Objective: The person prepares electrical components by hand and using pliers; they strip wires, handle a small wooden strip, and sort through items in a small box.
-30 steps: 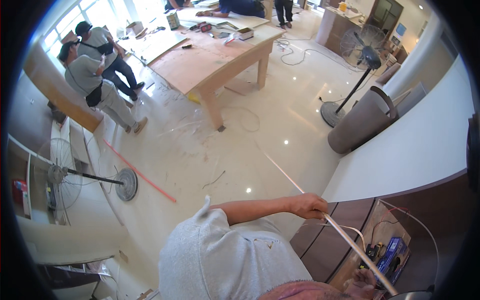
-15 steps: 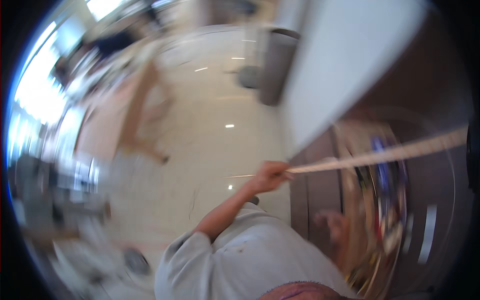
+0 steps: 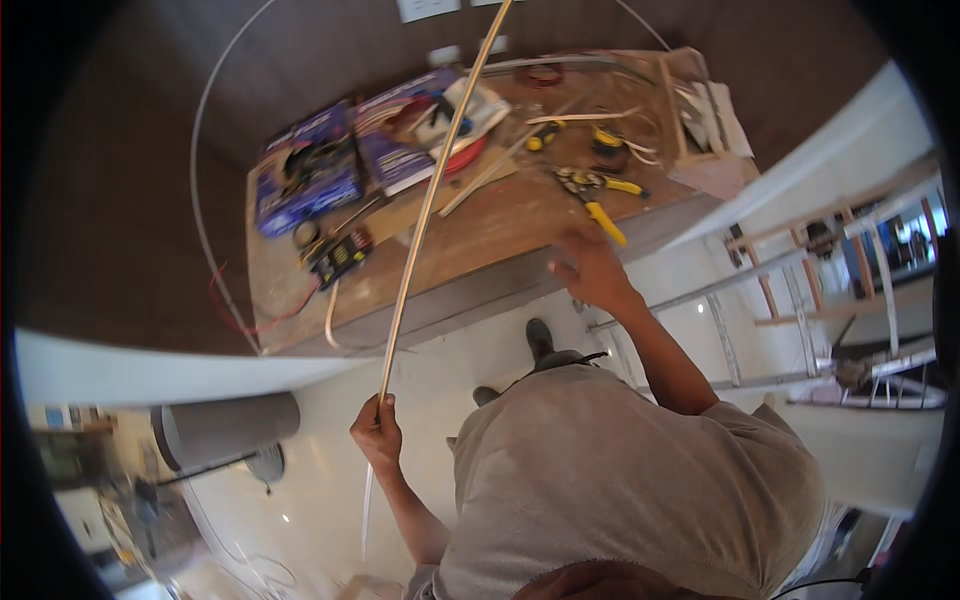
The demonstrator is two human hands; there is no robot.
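Observation:
My left hand [image 3: 377, 430] is closed round a long, thin, light gold strip [image 3: 425, 215], which slants up across the worktop and out past the top edge. Its lower end hangs below my fist. My right hand [image 3: 592, 268] is at the front edge of the worktop, thumb apart, with nothing visible in it; its fingertips are blurred. Just beyond them lies a pair of wire strippers [image 3: 598, 195] with yellow and black handles. Behind it are a yellow-and-black tape measure [image 3: 607, 142] and another small yellow-and-black tool [image 3: 545, 135].
Blue-purple boxes [image 3: 405, 165] lie on the wooden worktop [image 3: 490, 240], along with a red wire coil [image 3: 462, 160] and a black-and-yellow device [image 3: 340, 257]. A thin cable [image 3: 200, 180] arcs around the left. A ladder [image 3: 720, 335] lies to the right; a grey cylinder [image 3: 230, 428] is at lower left.
My view has swung from the floor and side table to face the worktop. The strip stays in my left hand, and my right hand now reaches to the worktop's front edge near the wire strippers.

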